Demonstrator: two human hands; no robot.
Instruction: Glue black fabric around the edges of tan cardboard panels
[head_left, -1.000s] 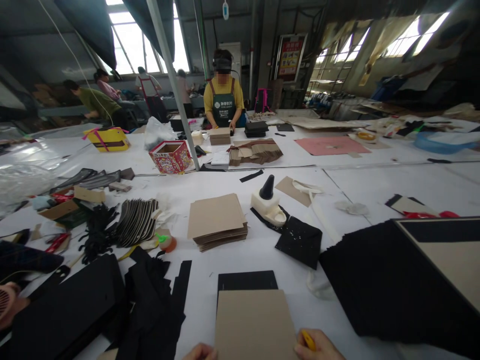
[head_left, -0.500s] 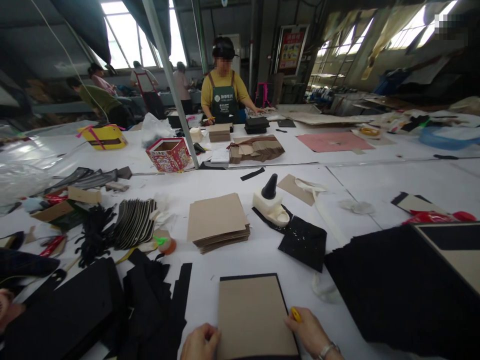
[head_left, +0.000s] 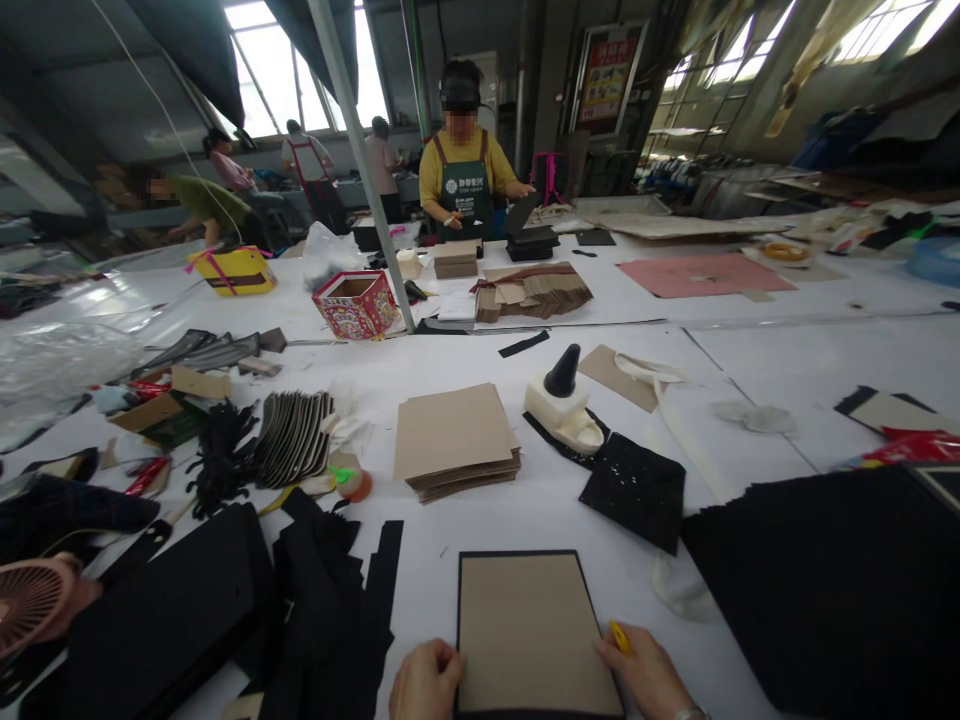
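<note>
A brown cardboard sheet [head_left: 531,625] lies on a slightly larger black sheet [head_left: 459,560] at the near edge of the white table [head_left: 787,350]. My left hand [head_left: 426,682] presses its fingers on the cardboard's lower left edge. My right hand [head_left: 646,672] rests at the lower right edge, closed around a small yellow tool [head_left: 619,637]. A stack of brown cardboard sheets [head_left: 455,438] lies farther back in the middle.
A large pile of black sheets [head_left: 817,580] fills the right, black strips and pieces [head_left: 330,590] the left. A white glue bottle with black cone [head_left: 564,400] sits on a black square [head_left: 634,487]. A pink fan [head_left: 30,600] is at left. A person in a yellow shirt [head_left: 463,165] works across the table.
The cardboard sheet was slid forward until it sat squarely on the black sheet. Both my hands came further into view and settled on its lower corners.
</note>
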